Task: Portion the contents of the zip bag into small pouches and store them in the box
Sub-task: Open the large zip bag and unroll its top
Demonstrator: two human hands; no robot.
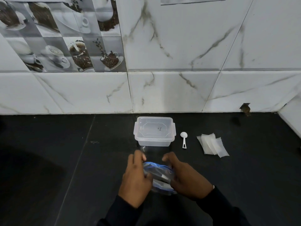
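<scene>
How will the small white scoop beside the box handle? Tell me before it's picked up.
The white scoop looks thin plastic, so probably very light and stiff. Its round bowl may let it rock or skid on the glossy dark counter. The narrow handle likely needs a fingertip pinch.

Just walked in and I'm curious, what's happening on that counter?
A person grips a clear zip bag with the left hand and right hand, apparently working its blue seal. Behind it sit a lidded plastic box, a white scoop and empty small pouches, all untouched. Nothing is portioned yet.
</scene>
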